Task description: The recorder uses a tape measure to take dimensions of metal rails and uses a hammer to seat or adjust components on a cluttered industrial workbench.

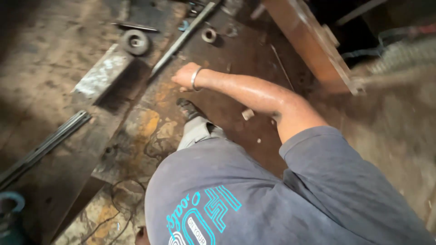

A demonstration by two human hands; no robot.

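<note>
My right hand (185,75) reaches far forward and rests on a dark, rust-stained steel plate (236,54). Its fingers are curled under, so only the back of the hand shows. A metal bangle (195,78) circles the wrist. The hand lies just below the near end of a long thin metal bar (181,38) that runs away to the upper right. My grey-blue shirt (272,195) fills the bottom of the view, with my knee and dark shoe (187,109) ahead of it. My left hand is out of view.
A round metal disc (135,41) and a small ring (209,35) lie beyond the hand. A flat shiny steel bar (102,75) and a bundle of rods (45,145) lie at left. An orange-brown beam (313,41) stands upper right. A small pale block (247,113) sits under my forearm.
</note>
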